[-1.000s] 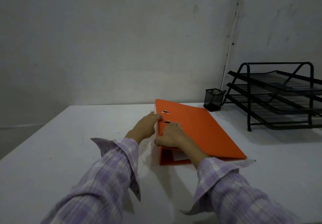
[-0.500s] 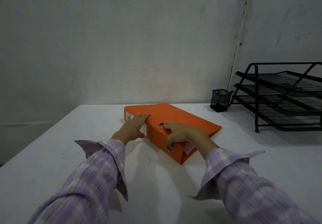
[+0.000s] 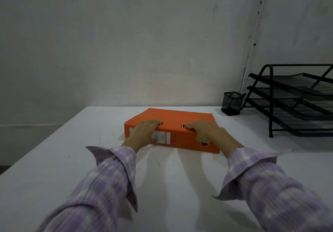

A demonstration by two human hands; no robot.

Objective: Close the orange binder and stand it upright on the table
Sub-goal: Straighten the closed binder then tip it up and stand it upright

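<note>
**Binder shut, flat on table, both hands on spine edge**

Orange binder (image 3: pixel 177 119) closed, lying flat on white table (image 3: pixel 54 159), spine w/ white label (image 3: pixel 161 137) facing the person. Not upright yet.

Left hand (image 3: pixel 145 131) draped over spine's left part, fingers on top cover, palm over label. Right hand (image 3: pixel 203 131) grips spine's right part, fingers on cover, thumb down by the finger hole (image 3: pixel 205 143). Both grasping binder.

Containers: black mesh pen cup (image 3: pixel 232 103) at back right, contents can't tell. Black 3-tier tray rack (image 3: pixel 292 98) just beside it; nothing seen in trays.

Vs 0.5 s ago: binder turned so spine is near square to the person; it lay diagonal. Hands now wider apart.
</note>
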